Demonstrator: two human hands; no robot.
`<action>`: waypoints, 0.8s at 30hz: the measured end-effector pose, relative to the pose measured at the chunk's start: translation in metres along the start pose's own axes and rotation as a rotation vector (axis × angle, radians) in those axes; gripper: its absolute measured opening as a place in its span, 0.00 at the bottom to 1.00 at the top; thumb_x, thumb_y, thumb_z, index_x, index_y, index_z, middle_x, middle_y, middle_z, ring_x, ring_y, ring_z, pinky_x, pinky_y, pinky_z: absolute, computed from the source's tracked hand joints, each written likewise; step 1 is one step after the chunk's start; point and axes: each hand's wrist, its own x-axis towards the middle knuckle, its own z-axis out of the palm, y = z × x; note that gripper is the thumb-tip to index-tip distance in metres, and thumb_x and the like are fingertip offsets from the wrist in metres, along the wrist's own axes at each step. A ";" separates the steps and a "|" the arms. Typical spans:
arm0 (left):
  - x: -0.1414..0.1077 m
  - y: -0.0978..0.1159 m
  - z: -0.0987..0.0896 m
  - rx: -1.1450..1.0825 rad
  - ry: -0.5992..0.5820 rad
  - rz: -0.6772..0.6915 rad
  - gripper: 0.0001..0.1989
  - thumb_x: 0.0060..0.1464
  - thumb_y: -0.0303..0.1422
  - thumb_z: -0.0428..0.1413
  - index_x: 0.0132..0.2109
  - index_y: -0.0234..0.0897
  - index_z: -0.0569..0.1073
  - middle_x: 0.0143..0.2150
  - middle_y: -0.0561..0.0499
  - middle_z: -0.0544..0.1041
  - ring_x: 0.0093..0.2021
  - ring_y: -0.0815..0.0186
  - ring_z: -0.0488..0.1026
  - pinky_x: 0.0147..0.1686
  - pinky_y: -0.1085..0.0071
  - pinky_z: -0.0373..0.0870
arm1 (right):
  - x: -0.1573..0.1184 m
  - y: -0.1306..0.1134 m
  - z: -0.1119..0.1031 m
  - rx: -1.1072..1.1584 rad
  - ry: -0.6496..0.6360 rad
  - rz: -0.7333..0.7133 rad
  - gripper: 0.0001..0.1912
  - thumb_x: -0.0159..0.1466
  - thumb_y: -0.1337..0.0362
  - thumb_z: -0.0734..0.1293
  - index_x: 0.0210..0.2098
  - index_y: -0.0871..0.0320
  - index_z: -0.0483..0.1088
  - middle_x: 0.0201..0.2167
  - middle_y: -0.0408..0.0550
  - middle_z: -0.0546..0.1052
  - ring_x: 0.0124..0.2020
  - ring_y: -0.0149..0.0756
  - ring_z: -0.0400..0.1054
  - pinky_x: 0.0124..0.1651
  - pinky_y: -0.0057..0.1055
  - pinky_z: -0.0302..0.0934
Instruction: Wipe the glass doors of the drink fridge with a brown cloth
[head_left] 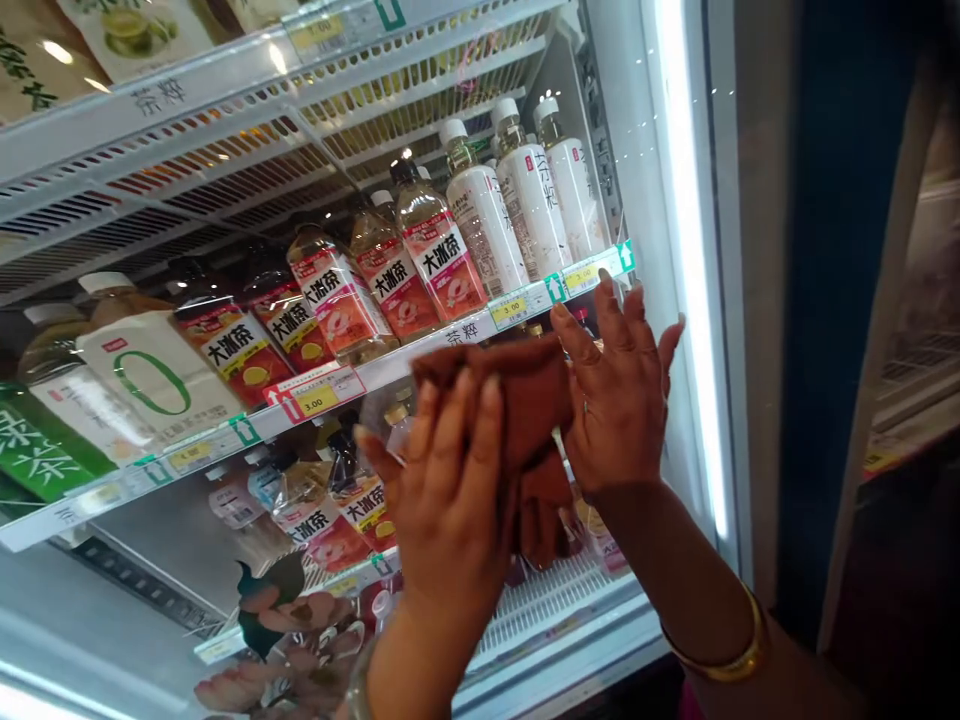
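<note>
A brown cloth (534, 405) is bunched up in front of the glass door of a drinks fridge. My left hand (446, 500) presses on its left part, fingers stretched upward over the fabric and thumb out to the side. Folds of the cloth hang down to the right of that hand. At the cloth's right edge, my right hand (622, 390) is raised with its fingers spread, palm toward the glass. Whether its palm touches the glass or the cloth cannot be made out. A gold bracelet (739, 650) circles my right wrist.
Behind the glass, tea bottles with red labels (442, 255) and white-labelled bottles (529, 190) line a shelf edged with price tags (311, 400). More bottles (322, 520) stand lower down. A lotus picture (281, 610) shows at lower left. A bright light strip (694, 270) runs down the right.
</note>
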 end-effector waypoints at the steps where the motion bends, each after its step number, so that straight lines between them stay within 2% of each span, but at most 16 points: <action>1: 0.008 -0.004 -0.003 -0.009 0.017 -0.037 0.40 0.68 0.31 0.58 0.80 0.41 0.52 0.78 0.42 0.64 0.81 0.53 0.53 0.81 0.51 0.38 | 0.000 0.000 -0.001 -0.007 -0.005 -0.001 0.27 0.76 0.65 0.58 0.72 0.42 0.62 0.78 0.46 0.59 0.81 0.48 0.45 0.79 0.69 0.37; 4: 0.019 0.001 0.002 -0.051 0.060 -0.071 0.40 0.68 0.31 0.57 0.80 0.42 0.50 0.80 0.43 0.58 0.82 0.51 0.48 0.81 0.48 0.35 | 0.001 0.000 -0.002 -0.005 0.008 -0.011 0.26 0.77 0.65 0.57 0.72 0.43 0.62 0.77 0.46 0.60 0.81 0.47 0.45 0.79 0.69 0.39; 6: 0.010 0.016 0.015 -0.087 0.044 -0.028 0.39 0.69 0.31 0.55 0.80 0.41 0.49 0.81 0.43 0.55 0.83 0.51 0.44 0.81 0.48 0.30 | 0.000 0.002 -0.002 0.017 0.011 -0.010 0.26 0.77 0.63 0.56 0.72 0.43 0.61 0.77 0.45 0.60 0.81 0.46 0.45 0.80 0.69 0.39; 8: -0.004 0.028 0.025 -0.110 0.016 0.001 0.37 0.71 0.29 0.53 0.80 0.41 0.48 0.83 0.44 0.47 0.83 0.54 0.40 0.81 0.51 0.33 | -0.001 0.004 -0.002 0.052 0.004 -0.019 0.25 0.78 0.60 0.55 0.72 0.43 0.61 0.77 0.45 0.60 0.81 0.47 0.46 0.80 0.68 0.38; 10: -0.010 0.029 0.026 -0.097 0.013 0.020 0.36 0.71 0.27 0.52 0.80 0.44 0.50 0.83 0.46 0.44 0.83 0.56 0.39 0.81 0.52 0.35 | -0.002 0.006 -0.002 0.079 0.012 -0.031 0.25 0.78 0.57 0.55 0.72 0.44 0.61 0.77 0.46 0.60 0.80 0.48 0.46 0.80 0.68 0.37; 13: 0.008 0.014 0.014 -0.081 0.019 0.026 0.33 0.71 0.27 0.52 0.78 0.47 0.57 0.81 0.46 0.55 0.82 0.56 0.46 0.81 0.50 0.32 | -0.001 0.008 -0.001 0.091 0.067 -0.030 0.25 0.77 0.63 0.54 0.71 0.42 0.62 0.75 0.45 0.63 0.80 0.46 0.48 0.80 0.68 0.38; 14: 0.019 0.009 0.011 -0.089 0.040 0.005 0.31 0.72 0.28 0.52 0.78 0.47 0.59 0.81 0.46 0.57 0.82 0.55 0.48 0.81 0.49 0.35 | -0.001 0.008 0.000 0.093 0.078 -0.028 0.26 0.77 0.66 0.54 0.70 0.41 0.63 0.75 0.44 0.64 0.80 0.46 0.49 0.79 0.69 0.39; 17: 0.044 0.009 0.014 -0.108 0.093 -0.029 0.29 0.73 0.31 0.52 0.77 0.45 0.61 0.80 0.45 0.59 0.82 0.54 0.47 0.81 0.47 0.39 | 0.000 0.009 0.003 0.161 0.122 -0.022 0.26 0.75 0.69 0.58 0.68 0.44 0.66 0.73 0.46 0.67 0.78 0.48 0.54 0.79 0.69 0.43; 19: 0.045 0.022 0.028 -0.107 0.095 0.020 0.27 0.73 0.30 0.50 0.75 0.40 0.64 0.78 0.43 0.64 0.82 0.56 0.48 0.81 0.51 0.42 | -0.001 0.011 0.006 0.262 0.238 0.021 0.25 0.75 0.68 0.59 0.69 0.49 0.66 0.71 0.51 0.70 0.76 0.48 0.59 0.78 0.64 0.50; 21: 0.035 0.036 0.041 -0.109 0.119 0.081 0.24 0.73 0.28 0.49 0.73 0.37 0.68 0.73 0.42 0.72 0.80 0.58 0.54 0.80 0.56 0.48 | -0.002 0.014 0.009 0.350 0.346 0.080 0.25 0.75 0.67 0.61 0.70 0.52 0.67 0.69 0.55 0.72 0.75 0.47 0.61 0.77 0.59 0.56; 24: 0.025 0.043 0.044 -0.135 0.059 0.091 0.24 0.72 0.29 0.50 0.72 0.37 0.68 0.72 0.42 0.73 0.79 0.59 0.59 0.80 0.57 0.51 | -0.003 0.017 0.009 0.375 0.326 0.093 0.25 0.74 0.69 0.61 0.69 0.51 0.68 0.67 0.54 0.73 0.74 0.47 0.62 0.78 0.62 0.52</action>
